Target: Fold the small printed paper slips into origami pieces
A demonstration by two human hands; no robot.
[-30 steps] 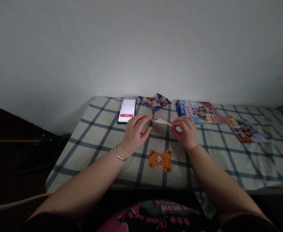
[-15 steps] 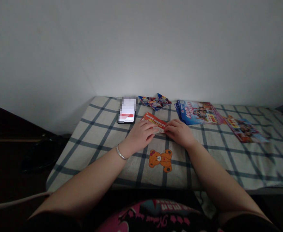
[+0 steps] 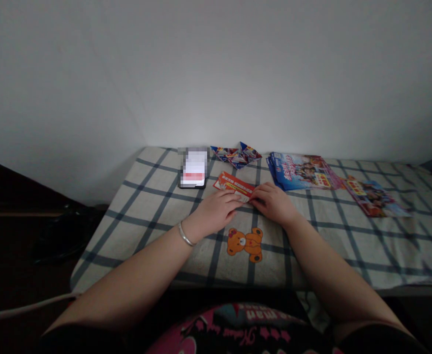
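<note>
A pale wall (image 3: 216,73) backs your cloth-covered tabletop (image 3: 138,216), where a phone (image 3: 194,169) lies near the far left corner. The red paper (image 3: 236,183) lies toward the far edge; your left hand (image 3: 214,212) rests over its near side, fingers extended, while your right hand (image 3: 275,205) bunches its fingers at the paper's right end, whether pinching you cannot tell.
</note>
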